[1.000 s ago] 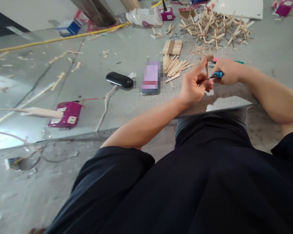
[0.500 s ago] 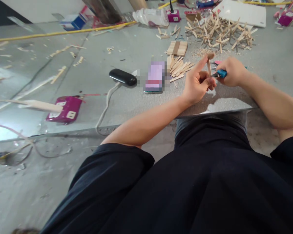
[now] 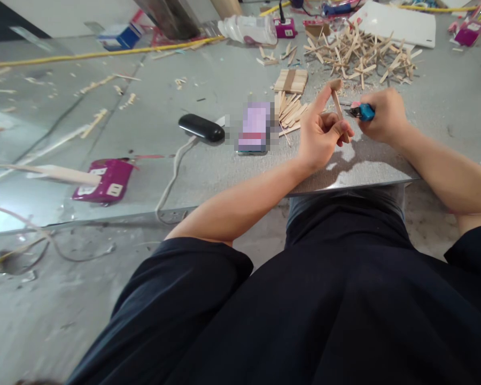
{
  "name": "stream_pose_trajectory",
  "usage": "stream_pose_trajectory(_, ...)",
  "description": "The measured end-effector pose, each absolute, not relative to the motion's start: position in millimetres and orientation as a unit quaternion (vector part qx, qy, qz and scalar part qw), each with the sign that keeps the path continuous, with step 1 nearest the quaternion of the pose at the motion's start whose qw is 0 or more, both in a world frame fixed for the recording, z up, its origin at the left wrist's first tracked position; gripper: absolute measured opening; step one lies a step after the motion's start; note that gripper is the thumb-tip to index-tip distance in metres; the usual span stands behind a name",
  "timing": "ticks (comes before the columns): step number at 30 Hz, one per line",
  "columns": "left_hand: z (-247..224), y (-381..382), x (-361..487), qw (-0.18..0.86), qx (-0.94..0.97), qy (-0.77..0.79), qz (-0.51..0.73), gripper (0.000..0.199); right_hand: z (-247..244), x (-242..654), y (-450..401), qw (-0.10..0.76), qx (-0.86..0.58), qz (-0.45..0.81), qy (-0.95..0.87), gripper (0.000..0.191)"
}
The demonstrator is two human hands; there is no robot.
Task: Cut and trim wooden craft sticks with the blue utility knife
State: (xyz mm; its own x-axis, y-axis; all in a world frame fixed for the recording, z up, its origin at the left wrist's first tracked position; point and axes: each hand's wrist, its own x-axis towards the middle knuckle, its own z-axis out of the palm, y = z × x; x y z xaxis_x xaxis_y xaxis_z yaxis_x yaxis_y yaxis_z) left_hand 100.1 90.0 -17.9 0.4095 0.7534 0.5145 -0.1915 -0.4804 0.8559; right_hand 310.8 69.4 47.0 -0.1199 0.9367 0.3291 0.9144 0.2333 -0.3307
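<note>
Between the fingertips and thumb of my left hand (image 3: 319, 131) a narrow wooden stick (image 3: 338, 105) is held at a slant above the table edge. My right hand (image 3: 385, 113) grips blue-handled pliers (image 3: 364, 112), whose dark jaws point left toward the stick, with a small gap between them. Just left of my left hand lie loose wooden sticks (image 3: 292, 111), fanned out, and behind them a bundle of sticks (image 3: 291, 81) wrapped with a brown band. A pile of joined sticks (image 3: 361, 53) is heaped beyond my hands.
A phone (image 3: 254, 127) and a black oblong case (image 3: 201, 128) lie left of the sticks. Farther left is a magenta power block (image 3: 104, 181) with a cable. A clear bottle (image 3: 248, 29) and a white board (image 3: 395, 24) lie at the back.
The pliers in my right hand have moved off the stick, slightly back and to the right. The stick in my left hand is more slanted, its top shifted left.
</note>
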Motion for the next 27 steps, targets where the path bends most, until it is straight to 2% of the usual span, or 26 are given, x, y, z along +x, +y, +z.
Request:
stream_pose_trajectory(12,-21.3,97.8,101.4,0.469,0.704,0.18,0.502,0.087,48.7,315.9,70.7,0.17,-0.586,0.031,-0.792,0.033)
stream_pose_trajectory(27,-11.7,93.5,97.4,0.503,0.702,0.179,0.471,0.094,51.4,318.1,70.8,0.166,-0.563,0.061,-0.808,0.033)
